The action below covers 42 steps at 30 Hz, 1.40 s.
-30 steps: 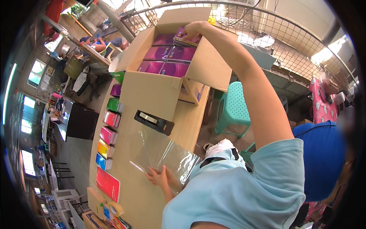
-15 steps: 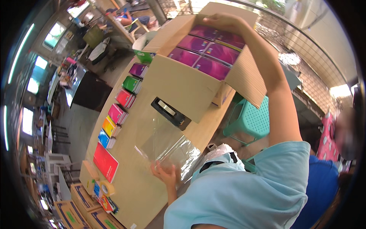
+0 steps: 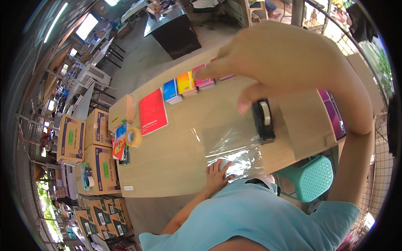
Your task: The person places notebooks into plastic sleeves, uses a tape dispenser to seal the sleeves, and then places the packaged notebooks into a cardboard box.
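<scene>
My left hand lies with its fingers spread on the near edge of a clear plastic bag, flat on the table. Raised over the table, my right hand is slightly blurred, thumb and fingers apart, with nothing seen between them. Its fingertips overlap the pink notebooks in this view; I cannot tell whether they touch. Beside these are stacks of yellow notebooks and blue notebooks, then a larger red notebook. A black tape dispenser stands below my right hand, next to the bag.
A large open carton with purple packs stands at the right. A yellow tape roll and a small brown box sit at the table's left end. Beyond it are stacked cartons. A green stool stands by the near edge.
My right hand has left the open carton and moved left over the notebook row. My left hand stays at the plastic bag. The view has turned toward the table's left end.
</scene>
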Each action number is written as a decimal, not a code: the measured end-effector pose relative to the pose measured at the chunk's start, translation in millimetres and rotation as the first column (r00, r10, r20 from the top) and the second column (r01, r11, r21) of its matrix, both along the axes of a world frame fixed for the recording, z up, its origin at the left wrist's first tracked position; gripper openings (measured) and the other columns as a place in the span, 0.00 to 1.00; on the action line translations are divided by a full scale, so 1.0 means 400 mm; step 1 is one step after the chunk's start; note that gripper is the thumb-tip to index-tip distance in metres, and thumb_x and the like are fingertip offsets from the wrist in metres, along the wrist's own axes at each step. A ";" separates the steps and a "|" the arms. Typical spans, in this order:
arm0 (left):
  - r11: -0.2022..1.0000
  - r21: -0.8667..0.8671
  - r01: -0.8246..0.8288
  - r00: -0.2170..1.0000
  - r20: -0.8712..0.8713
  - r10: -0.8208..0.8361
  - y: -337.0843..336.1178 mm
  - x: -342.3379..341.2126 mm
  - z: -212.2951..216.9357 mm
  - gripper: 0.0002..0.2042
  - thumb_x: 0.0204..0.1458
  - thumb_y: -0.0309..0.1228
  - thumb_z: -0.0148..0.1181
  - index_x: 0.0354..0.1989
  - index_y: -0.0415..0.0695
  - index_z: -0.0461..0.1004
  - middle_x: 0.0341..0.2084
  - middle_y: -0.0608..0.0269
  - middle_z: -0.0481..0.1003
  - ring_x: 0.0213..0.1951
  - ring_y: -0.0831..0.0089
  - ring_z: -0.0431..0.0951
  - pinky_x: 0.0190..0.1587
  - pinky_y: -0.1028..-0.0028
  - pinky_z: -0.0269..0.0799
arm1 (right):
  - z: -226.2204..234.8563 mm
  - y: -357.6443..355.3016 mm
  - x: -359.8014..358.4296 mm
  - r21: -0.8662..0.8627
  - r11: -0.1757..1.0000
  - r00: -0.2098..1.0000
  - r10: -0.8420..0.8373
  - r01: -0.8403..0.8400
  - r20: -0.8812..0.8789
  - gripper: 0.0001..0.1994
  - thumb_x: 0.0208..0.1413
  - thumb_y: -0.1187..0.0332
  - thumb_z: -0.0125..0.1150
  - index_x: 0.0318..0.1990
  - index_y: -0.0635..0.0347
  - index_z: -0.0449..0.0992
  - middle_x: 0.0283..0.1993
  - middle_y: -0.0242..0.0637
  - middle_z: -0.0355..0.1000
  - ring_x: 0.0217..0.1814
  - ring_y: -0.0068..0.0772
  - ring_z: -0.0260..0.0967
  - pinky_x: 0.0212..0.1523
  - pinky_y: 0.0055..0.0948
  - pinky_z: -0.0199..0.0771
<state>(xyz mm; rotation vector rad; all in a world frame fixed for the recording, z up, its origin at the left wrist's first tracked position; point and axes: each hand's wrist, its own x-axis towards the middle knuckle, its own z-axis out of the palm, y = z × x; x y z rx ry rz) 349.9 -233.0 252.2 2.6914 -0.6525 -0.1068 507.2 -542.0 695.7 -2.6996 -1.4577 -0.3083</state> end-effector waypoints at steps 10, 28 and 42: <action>0.666 -0.562 -0.491 0.808 -0.009 0.589 0.327 0.819 0.038 0.23 0.49 0.38 0.69 0.52 0.40 0.74 0.45 0.49 0.75 0.47 0.56 0.74 0.51 0.60 0.70 | -0.270 0.308 0.697 0.012 0.956 0.953 -0.290 0.292 -0.093 0.21 0.45 0.53 0.72 0.44 0.56 0.82 0.44 0.45 0.77 0.47 0.49 0.76 0.42 0.47 0.77; 0.426 -0.673 -0.605 0.740 -0.276 0.613 0.610 1.313 -0.214 0.19 0.39 0.32 0.76 0.41 0.39 0.80 0.30 0.62 0.81 0.32 0.73 0.79 0.38 0.72 0.74 | -0.981 0.996 0.849 0.129 0.173 0.213 -0.680 0.977 -0.702 0.14 0.50 0.65 0.65 0.43 0.62 0.77 0.47 0.47 0.70 0.51 0.48 0.71 0.44 0.49 0.76; -0.116 -0.754 -0.647 0.760 -0.649 -0.021 0.521 1.085 0.095 0.29 0.56 0.42 0.64 0.59 0.36 0.64 0.51 0.53 0.74 0.51 0.61 0.77 0.54 0.64 0.75 | -0.940 0.835 0.805 0.488 0.371 0.489 0.099 0.790 -0.867 0.20 0.49 0.57 0.72 0.41 0.67 0.80 0.38 0.49 0.78 0.42 0.43 0.76 0.45 0.36 0.76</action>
